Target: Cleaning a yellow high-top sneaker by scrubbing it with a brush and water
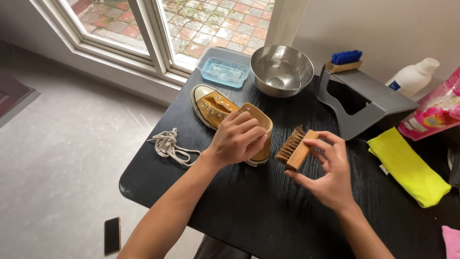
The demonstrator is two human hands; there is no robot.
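Near the middle of the black desk [268,211], the left hand [236,138] is clasped over the heel end of a mustard-yellow canvas shoe [221,111], fingers curled over its open collar, pinning it to the desk top. The shoe lies with its white toe cap pointing toward the desk's far left corner; its eyelets are empty. Just to the right, the right hand [329,173] grips a small wooden brush [296,148] by its block, thumb on one side and fingertips on the other, the brown bristles turned toward the shoe's heel and just beside it, not clearly touching

Outward from the hands, a loose bundle of pale laces [168,145] lies at the desk's left edge, near the shoe but apart from it. Along the far edge sit a clear blue plastic tub [223,71] and, beside it, a steel bowl [281,70]. To the right of the bowl stands a grey angled stand [371,103] with a blue-bristled brush [345,61] resting on its top. Toward the far right corner are a white bottle [413,76] and a pink printed pouch [433,111]. A folded yellow cloth [408,167] lies along the right side of the desk. Off the desk, a dark phone [112,235] lies on the grey floor [57,158]
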